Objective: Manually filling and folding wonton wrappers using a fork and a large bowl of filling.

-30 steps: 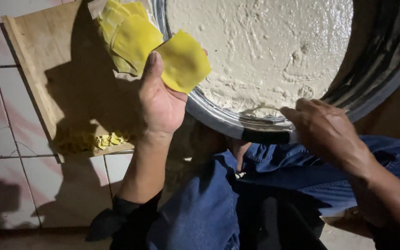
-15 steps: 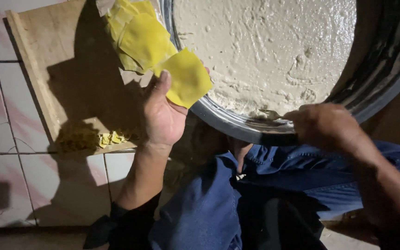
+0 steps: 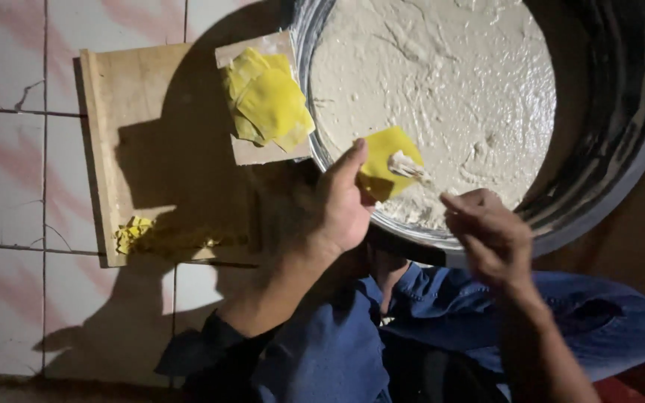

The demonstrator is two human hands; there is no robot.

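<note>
- The left hand (image 3: 341, 205) is holding a yellow wrapper square (image 3: 384, 160) over the near edge of the large metal basin (image 3: 614, 179), its fingers clamped on the sheet from below with the thumb pressing on the left edge.
- A small dab of pale paste (image 3: 407, 165) is sitting on the wrapper square, just right of its middle.
- The right hand (image 3: 490, 235) is hovering just beside the wrapper, its fingers drawn together at the tips and pointing toward the dab; whether they are pinching anything is not clear.
- The basin is holding a wide mass of pale, wet batter (image 3: 449, 89), rough on top.
- A stack of yellow wrappers (image 3: 266, 104) is lying on a small card, which is resting on the wooden board (image 3: 151, 149) just left of the basin.
- Yellow scraps (image 3: 134, 233) are lying at the board's near left corner.
- The board is sitting on a tiled floor (image 3: 16, 149), and the person's legs in blue trousers (image 3: 576, 321) are folded below the basin.
</note>
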